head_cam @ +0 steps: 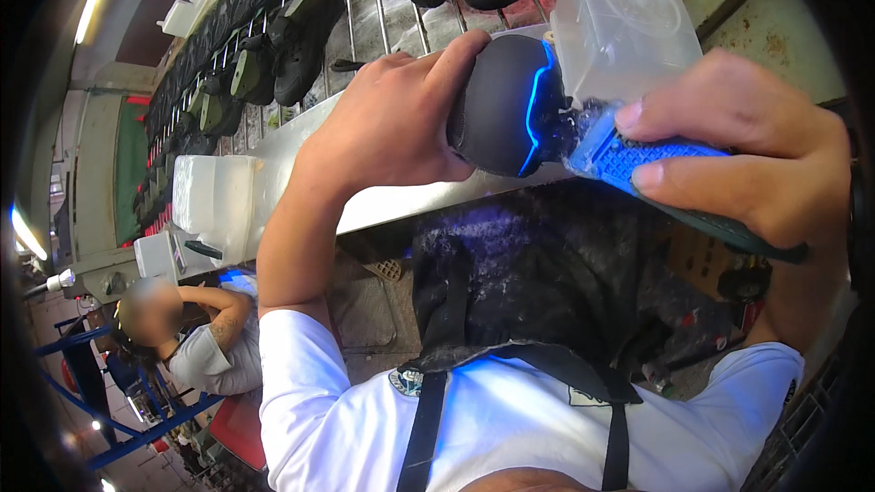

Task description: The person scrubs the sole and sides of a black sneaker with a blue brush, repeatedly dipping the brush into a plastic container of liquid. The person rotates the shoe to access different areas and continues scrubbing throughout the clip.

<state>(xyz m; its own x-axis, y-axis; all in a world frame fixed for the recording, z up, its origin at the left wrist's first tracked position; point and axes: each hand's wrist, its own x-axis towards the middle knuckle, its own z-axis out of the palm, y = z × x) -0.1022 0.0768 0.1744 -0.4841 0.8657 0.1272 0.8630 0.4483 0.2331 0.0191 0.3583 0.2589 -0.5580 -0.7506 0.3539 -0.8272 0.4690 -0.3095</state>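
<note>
In my left hand (400, 126) is a black shoe (499, 102), raised over the front edge of the metal bench ledge. The toe end appears to face me, and my thumb lies along its top. A bright blue line glows along the shoe's lower border. My right hand (759, 150) grips a blue brush (615, 150) with a textured handle, thumb and fingers on either side. Its dark, clumped bristles (581, 119) meet the shoe's underside edge. The far side of the shoe is hidden.
Behind the ledge (383, 201), a rod rack carries several black shoes (301, 41). A translucent plastic box (625, 20) stands beyond the brush; another plastic container (215, 191) sits at left. A co-worker (215, 355) is at lower left. A black apron (519, 273) hangs before me.
</note>
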